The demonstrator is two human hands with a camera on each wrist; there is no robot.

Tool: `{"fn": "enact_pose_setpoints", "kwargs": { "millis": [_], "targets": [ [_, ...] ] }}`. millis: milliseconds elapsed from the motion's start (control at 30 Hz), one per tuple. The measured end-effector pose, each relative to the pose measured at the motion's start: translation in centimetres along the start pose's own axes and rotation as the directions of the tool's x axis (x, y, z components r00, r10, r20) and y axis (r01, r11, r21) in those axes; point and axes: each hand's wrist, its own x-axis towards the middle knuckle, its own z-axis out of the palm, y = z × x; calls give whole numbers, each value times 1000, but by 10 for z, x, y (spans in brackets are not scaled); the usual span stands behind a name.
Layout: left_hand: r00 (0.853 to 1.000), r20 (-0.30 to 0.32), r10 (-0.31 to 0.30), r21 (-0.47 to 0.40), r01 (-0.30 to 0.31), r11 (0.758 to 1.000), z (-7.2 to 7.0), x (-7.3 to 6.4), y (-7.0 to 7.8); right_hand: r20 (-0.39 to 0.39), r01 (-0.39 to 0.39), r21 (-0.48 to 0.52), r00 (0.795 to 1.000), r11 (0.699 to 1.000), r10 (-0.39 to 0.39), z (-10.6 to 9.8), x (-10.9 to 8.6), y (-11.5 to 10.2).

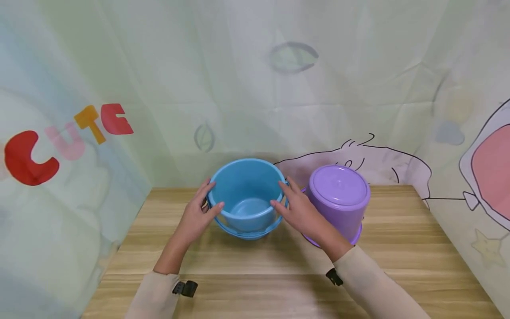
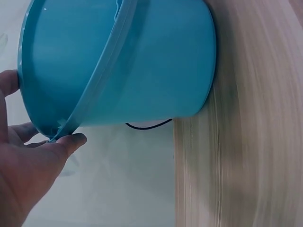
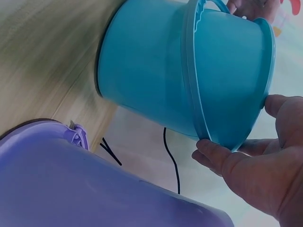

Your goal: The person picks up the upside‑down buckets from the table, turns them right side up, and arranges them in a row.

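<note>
A blue bucket stands upright on the wooden table, its mouth facing up. Its blue handle hangs down across the front, below the rim. At the bucket's left side my left hand grips the rim, thumb toward the front and fingers at the side. On the opposite side my right hand holds the rim in the same way, near where the handle joins. The right wrist view shows the right hand's thumb against the handle end. The bucket's inside looks bare.
Just right of my right hand, a purple bucket stands upside down, base up and rim on the table. A printed cloth with cartoon figures and letters hangs behind and along both sides. Black straps sit at both wrists.
</note>
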Motion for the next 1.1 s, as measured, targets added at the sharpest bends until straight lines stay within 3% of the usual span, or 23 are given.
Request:
{"fn": "enact_pose_setpoints", "kwargs": {
  "millis": [267,533,1100],
  "targets": [
    [1000,8,7,-41,-6,999,-4,9,-1,17,-9,7,1000,1000,9,0,12,1],
    [1000,5,-1,-24,2,1000,-5,19,-3,40,-39,14,998,999,38,0,21,3],
    [1000,18,-24,-60,25,998,-6,34,-8,28,-69,6,997,998,69,2,33,2]
  ]
}}
